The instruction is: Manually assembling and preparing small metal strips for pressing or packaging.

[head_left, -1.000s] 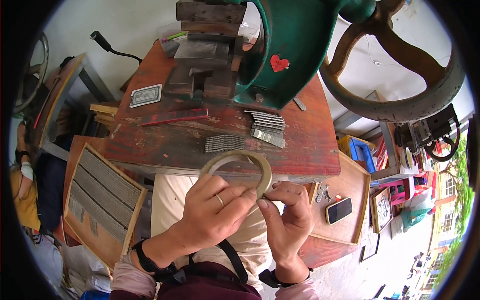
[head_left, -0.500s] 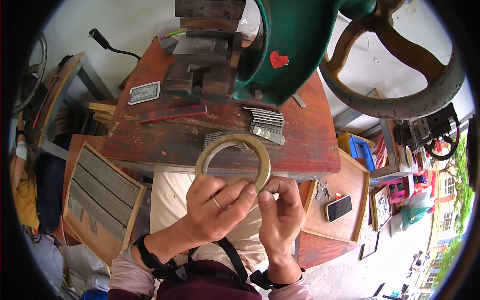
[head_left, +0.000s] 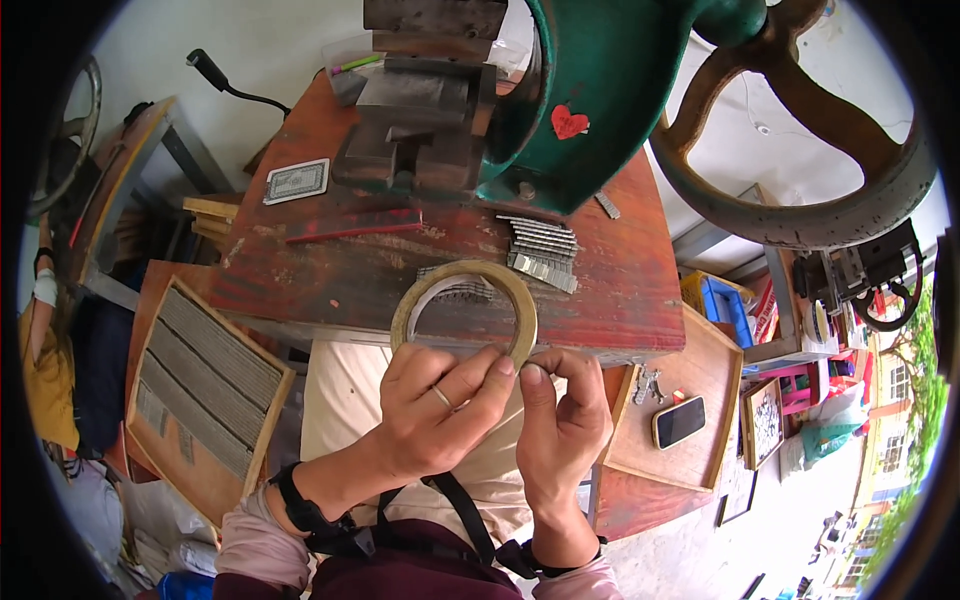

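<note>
A yellowish-beige roll of tape (head_left: 407, 312) stands on edge above my lap, in front of the table's near edge. My left hand (head_left: 440, 405) grips its lower side between thumb and fingers. At the roll's lower right edge, the thumb and bent forefinger of my right hand (head_left: 563, 425) pinch together; a loose tape end, if there is one, is too small to make out. Through and behind the ring, small grey metal strips (head_left: 470, 289) lie on the red worn table (head_left: 370, 285). More ridged metal strips (head_left: 543, 250) are stacked just beyond.
A green press (head_left: 610, 80) with a large handwheel (head_left: 830, 228) fills the far side. On the table lie a playing card (head_left: 297, 182) and a red bar (head_left: 355, 226). Wooden trays flank me: one with rows of strips (head_left: 215, 365), one with a phone (head_left: 679, 422).
The view has shifted slightly, so the table and press sit a little further right. Both hands stay at the roll, with the right fingertips still against its lower right edge.
</note>
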Demonstrator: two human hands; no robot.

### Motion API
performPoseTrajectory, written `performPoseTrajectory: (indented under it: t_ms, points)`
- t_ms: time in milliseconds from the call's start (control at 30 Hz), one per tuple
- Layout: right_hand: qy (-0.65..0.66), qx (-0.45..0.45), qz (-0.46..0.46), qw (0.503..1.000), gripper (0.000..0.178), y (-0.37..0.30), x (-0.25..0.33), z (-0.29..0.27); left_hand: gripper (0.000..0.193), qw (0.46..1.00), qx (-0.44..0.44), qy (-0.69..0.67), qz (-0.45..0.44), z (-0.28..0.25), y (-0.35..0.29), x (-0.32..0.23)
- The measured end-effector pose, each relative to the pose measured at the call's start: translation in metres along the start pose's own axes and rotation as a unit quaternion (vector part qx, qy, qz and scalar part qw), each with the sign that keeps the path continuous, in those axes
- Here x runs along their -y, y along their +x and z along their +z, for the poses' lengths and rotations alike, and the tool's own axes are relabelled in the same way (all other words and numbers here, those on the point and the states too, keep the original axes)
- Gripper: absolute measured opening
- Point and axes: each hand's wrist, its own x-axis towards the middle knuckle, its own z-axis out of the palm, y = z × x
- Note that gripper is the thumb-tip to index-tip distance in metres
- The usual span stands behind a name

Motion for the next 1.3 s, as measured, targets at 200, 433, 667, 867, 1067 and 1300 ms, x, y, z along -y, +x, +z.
performPoseTrajectory:
  t_ms: [200,433,667,867,1067,1300]
  points:
    - [-0.011,0.086,-0.007,0.996,0.013,0.008,-0.006,-0.005,0.026,1.0,-0.007,-0.013,-0.009,0.001,-0.002,0.004]
    - [0.124,0.005,-0.058,0.991,0.02,-0.009,-0.006,0.006,0.029,0.997,-0.006,-0.039,-0.067,0.001,0.003,0.004]
    - [-0.031,-0.004,-0.117,0.993,0.036,-0.004,-0.009,0.008,0.03,0.996,0.006,-0.038,-0.084,-0.002,0.0,0.001]
    - [-0.019,-0.036,-0.087,0.995,0.021,0.003,-0.01,-0.002,0.032,0.929,0.108,-0.218,-0.279,-0.01,0.002,-0.006]
    - [0.131,-0.032,0.037,0.99,0.012,0.011,-0.002,-0.029,0.025,0.769,0.287,-0.459,-0.34,-0.037,0.005,0.015]
    - [0.148,-0.059,-0.021,0.987,0.011,0.009,0.007,-0.036,0.022,0.855,0.21,-0.383,-0.28,-0.041,0.023,0.014]
